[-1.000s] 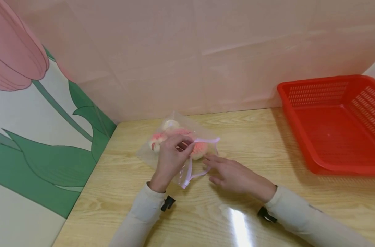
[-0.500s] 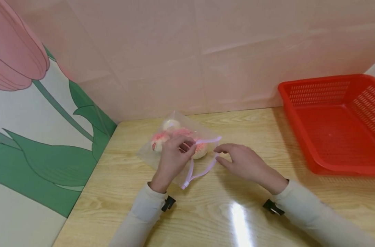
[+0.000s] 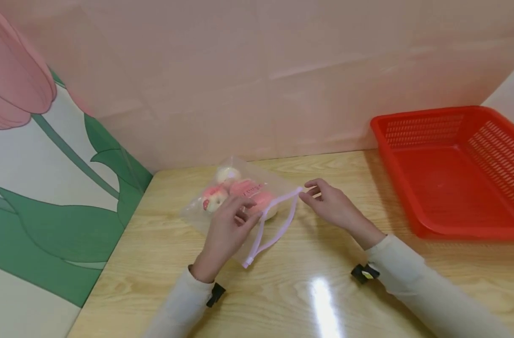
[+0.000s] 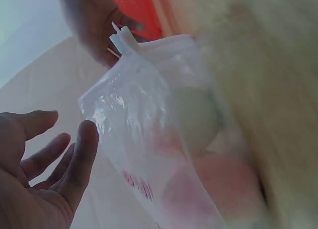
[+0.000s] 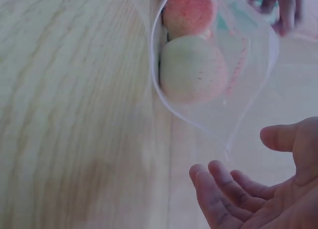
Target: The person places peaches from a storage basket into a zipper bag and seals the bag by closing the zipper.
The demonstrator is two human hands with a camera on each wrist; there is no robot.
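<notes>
A clear zip bag [image 3: 193,211] with a lilac zip edge [image 3: 284,227] lies on the table, its mouth gaping toward the right. Inside it are several round, peach-like fruits [image 3: 215,199], pale with pink and red patches. My left hand [image 3: 225,230] hovers over the bag's near side, fingertips at the upper zip edge; in the left wrist view its thumb and fingers stand apart. Beside the far right corner of the mouth is my right hand [image 3: 335,206], loosely bent. The right wrist view shows that hand's fingers [image 5: 211,201] spread with nothing between them. A zip slider [image 3: 249,261] sits at the near corner.
On the right stands a red plastic basket [image 3: 434,188] with slotted walls. A pink-covered wall [image 3: 257,84] rises behind the wooden table [image 3: 155,263]. A panel painted with a tulip [image 3: 71,155] borders the left side.
My right hand has gone from the mouth's lower edge up to its far right corner. My left fingers have loosened from the upper zip edge, and the bag's upper film lies lower.
</notes>
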